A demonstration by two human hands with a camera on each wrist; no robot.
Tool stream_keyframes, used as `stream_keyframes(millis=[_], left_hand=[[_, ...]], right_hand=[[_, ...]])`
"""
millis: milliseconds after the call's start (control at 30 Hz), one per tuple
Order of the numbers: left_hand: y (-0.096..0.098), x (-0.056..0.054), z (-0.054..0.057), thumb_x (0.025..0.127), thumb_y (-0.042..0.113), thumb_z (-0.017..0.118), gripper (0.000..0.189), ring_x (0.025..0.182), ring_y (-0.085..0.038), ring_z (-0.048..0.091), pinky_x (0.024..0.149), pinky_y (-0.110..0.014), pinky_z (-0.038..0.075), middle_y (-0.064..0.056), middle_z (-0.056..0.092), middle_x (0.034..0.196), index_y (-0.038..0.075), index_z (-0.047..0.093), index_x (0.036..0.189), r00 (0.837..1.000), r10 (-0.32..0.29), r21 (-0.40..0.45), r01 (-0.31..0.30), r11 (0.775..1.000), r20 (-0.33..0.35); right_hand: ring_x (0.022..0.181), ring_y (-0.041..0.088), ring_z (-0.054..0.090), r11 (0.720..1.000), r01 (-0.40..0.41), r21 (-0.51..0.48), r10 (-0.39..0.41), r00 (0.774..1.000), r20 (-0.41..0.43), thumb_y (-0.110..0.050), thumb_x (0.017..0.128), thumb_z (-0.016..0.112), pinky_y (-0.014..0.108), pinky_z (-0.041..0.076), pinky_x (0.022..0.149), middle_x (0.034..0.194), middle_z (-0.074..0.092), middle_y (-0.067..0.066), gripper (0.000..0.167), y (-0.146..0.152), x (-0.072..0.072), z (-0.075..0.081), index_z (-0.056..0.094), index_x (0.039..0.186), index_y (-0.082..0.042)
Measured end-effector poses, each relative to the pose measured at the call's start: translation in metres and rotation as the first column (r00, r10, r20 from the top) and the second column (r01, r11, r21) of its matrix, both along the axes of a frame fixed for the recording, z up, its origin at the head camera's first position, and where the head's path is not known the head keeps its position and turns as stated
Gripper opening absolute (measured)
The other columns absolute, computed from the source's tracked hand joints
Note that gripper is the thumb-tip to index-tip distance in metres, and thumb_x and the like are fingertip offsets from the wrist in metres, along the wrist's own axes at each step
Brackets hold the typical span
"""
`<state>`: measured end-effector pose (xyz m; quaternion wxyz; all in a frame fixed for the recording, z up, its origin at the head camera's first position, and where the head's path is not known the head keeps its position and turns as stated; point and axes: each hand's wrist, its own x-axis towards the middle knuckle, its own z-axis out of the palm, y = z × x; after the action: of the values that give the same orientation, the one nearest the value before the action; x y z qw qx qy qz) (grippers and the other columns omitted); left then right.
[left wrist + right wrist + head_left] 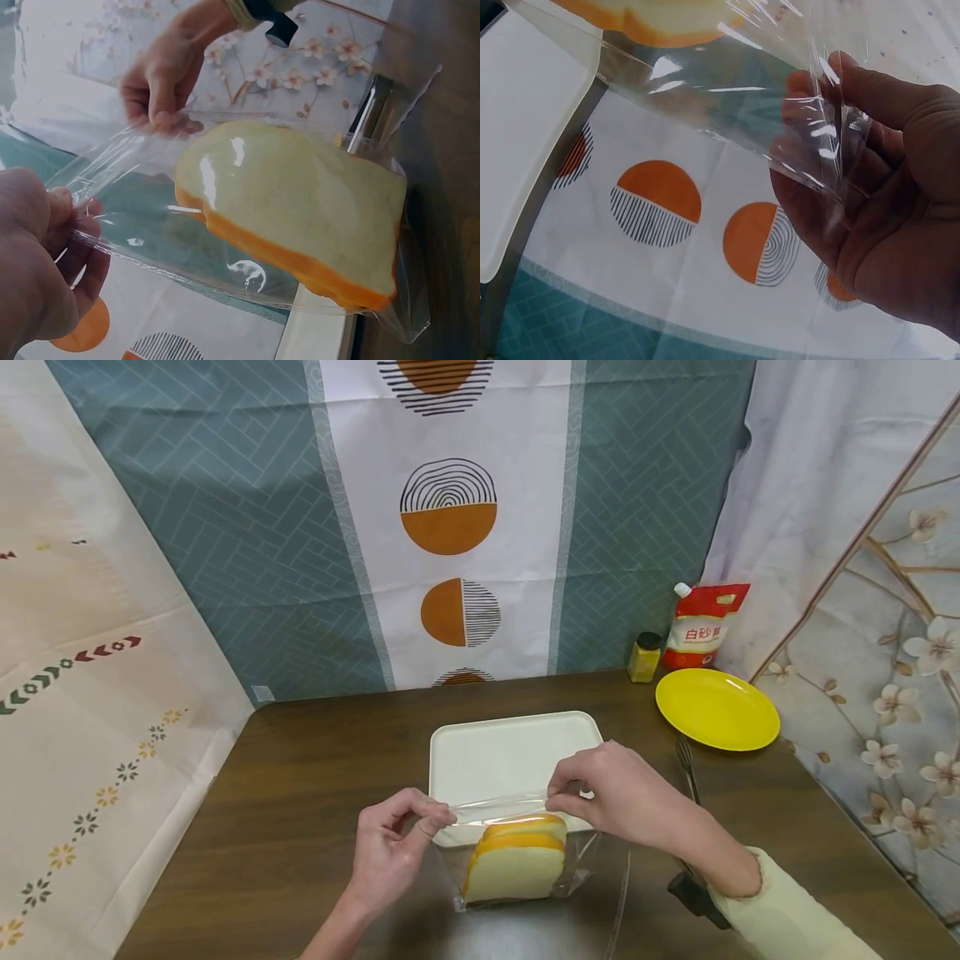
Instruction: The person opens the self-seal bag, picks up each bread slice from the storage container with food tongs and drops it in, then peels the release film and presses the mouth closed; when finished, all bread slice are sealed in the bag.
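Note:
A clear plastic bag (135, 169) holds slices of bread (517, 870), pale with orange crust, standing upright near the table's front. At the bag's top left corner my left hand (393, 839) pinches the film between thumb and fingers. My right hand (618, 793) pinches the opposite top corner, its fingers showing through the film in the right wrist view. Between the hands the bag's top edge is drawn out across. Just behind the bread lies a white rectangular tray (510, 747), its front edge partly hidden by the bag.
A yellow plate (716, 710) lies at the back right, with a red and white pouch (701, 631) and a small black-capped yellow jar (645, 657) behind it. A fork (687, 764) lies right of the tray, partly hidden under my right arm.

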<state>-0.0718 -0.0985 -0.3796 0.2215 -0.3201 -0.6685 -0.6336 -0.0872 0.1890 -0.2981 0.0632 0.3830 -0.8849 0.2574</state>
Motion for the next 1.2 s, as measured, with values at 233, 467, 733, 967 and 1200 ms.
stream_keyframes(millis=[233,467,733,967,1200], left_hand=[[-0.001,0.000,-0.002,0.077,-0.026,0.067,0.023,0.081,-0.017,0.068,0.079,-0.021,0.053,-0.013,0.069,0.076,-0.003,0.069,0.082,1.000,0.025,0.007,-0.025,1.000,-0.003],[-0.001,-0.001,-0.003,0.077,-0.027,0.066,0.024,0.078,-0.015,0.067,0.076,-0.020,0.053,-0.012,0.068,0.074,-0.003,0.067,0.080,1.000,0.025,0.023,-0.025,0.999,-0.003],[-0.003,-0.002,-0.002,0.078,-0.027,0.065,0.022,0.073,-0.015,0.067,0.068,-0.018,0.052,-0.011,0.068,0.075,-0.004,0.065,0.080,1.000,0.010,0.040,-0.010,0.999,0.012],[-0.004,-0.002,-0.002,0.079,-0.027,0.064,0.022,0.075,-0.015,0.067,0.069,-0.018,0.052,-0.012,0.067,0.074,-0.005,0.064,0.079,1.000,-0.010,0.057,0.010,0.998,0.007],[-0.004,-0.003,-0.002,0.080,-0.027,0.064,0.021,0.073,-0.016,0.067,0.067,-0.017,0.051,-0.010,0.068,0.075,-0.005,0.064,0.080,1.000,-0.014,0.059,0.013,0.998,0.010]], right_hand=[[0.064,-0.004,0.053,1.000,-0.010,0.003,0.010,1.000,-0.026,-0.017,0.086,0.081,0.033,0.047,0.068,0.079,0.065,-0.020,0.009,0.007,0.001,0.000,0.073,0.086,-0.020],[0.068,0.000,0.052,1.000,0.009,0.007,-0.009,1.000,-0.022,-0.010,0.086,0.080,0.033,0.050,0.071,0.079,0.059,-0.020,0.015,0.014,0.003,-0.003,0.068,0.086,-0.019],[0.072,0.004,0.049,1.000,-0.011,-0.008,0.011,0.998,-0.060,-0.006,0.085,0.079,0.028,0.049,0.068,0.080,0.054,-0.017,0.019,0.022,0.004,-0.004,0.065,0.088,-0.018],[0.072,0.004,0.049,1.000,-0.008,-0.030,0.007,0.999,-0.037,-0.004,0.086,0.078,0.025,0.050,0.067,0.081,0.053,-0.016,0.020,0.027,0.004,-0.008,0.063,0.089,-0.016],[0.070,0.003,0.050,0.999,-0.001,-0.053,0.001,1.000,-0.015,-0.002,0.085,0.078,0.024,0.051,0.065,0.081,0.054,-0.016,0.020,0.032,0.005,-0.010,0.063,0.089,-0.015]])
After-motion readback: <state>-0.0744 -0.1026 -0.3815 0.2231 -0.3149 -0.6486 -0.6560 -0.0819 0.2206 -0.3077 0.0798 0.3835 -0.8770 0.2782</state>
